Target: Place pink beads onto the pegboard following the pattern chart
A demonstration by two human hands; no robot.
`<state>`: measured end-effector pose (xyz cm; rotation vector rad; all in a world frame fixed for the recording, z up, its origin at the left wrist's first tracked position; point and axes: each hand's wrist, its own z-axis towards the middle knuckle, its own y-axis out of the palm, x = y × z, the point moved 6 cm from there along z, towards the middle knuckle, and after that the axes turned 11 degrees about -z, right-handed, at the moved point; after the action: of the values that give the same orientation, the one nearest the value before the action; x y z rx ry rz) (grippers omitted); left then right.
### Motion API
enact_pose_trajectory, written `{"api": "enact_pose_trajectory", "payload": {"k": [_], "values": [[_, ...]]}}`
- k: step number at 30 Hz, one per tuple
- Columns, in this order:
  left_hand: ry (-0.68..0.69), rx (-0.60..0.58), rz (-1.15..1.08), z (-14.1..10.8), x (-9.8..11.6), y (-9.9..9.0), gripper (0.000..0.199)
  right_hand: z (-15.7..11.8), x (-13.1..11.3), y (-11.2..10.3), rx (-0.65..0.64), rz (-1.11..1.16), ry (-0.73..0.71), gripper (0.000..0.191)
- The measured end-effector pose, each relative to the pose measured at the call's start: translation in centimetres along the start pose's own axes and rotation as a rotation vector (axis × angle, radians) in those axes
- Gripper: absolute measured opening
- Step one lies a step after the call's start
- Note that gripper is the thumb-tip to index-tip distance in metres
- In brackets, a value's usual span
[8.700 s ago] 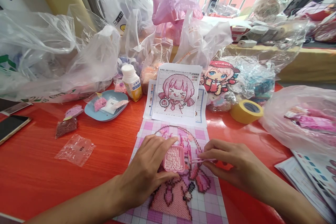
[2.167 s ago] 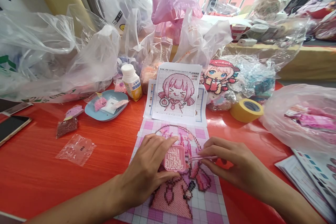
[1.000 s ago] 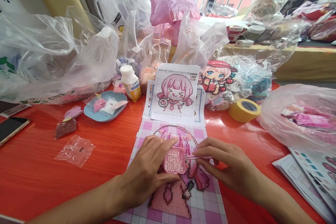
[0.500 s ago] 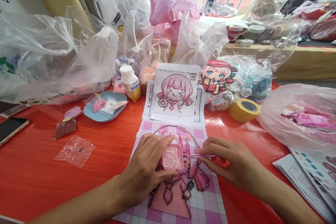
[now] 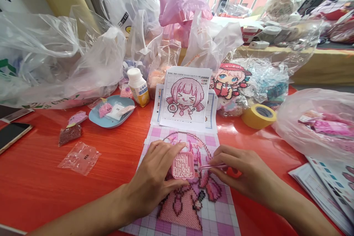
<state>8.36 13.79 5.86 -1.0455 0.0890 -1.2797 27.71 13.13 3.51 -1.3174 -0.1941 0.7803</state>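
Note:
A small pink tray (image 5: 183,166) of pale beads is held between the thumb and fingers of my left hand (image 5: 157,173), over the bead pegboard (image 5: 218,217). Pink tweezers (image 5: 214,166) are pinched in my right hand (image 5: 239,167), their tips just right of the tray, above the board. A half-built bead picture (image 5: 179,210) of a pink-haired figure lies on the board, partly covered by the left hand and tray. Behind the board leans a printed pattern sheet (image 5: 185,99) showing a similar figure.
On the red table (image 5: 33,180) are a blue plate (image 5: 96,118) with bead bags, a white bottle (image 5: 138,88), a yellow tape roll (image 5: 258,116), a phone (image 5: 13,134), an opened bag (image 5: 80,158), paper sheets (image 5: 326,188) and large plastic bags (image 5: 91,70).
The whole view has shifted very slightly. Both hands keep nearly the same pose, with the tray and tweezers still held over the board.

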Motion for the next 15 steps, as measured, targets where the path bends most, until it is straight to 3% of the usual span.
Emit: {"api": "enact_pose_trajectory", "payload": {"k": [15], "values": [[0.012, -0.011, -0.017, -0.15, -0.03, 0.08, 0.054, -0.05, -0.11, 0.12, 0.014, -0.004, 0.010, 0.013]]}}
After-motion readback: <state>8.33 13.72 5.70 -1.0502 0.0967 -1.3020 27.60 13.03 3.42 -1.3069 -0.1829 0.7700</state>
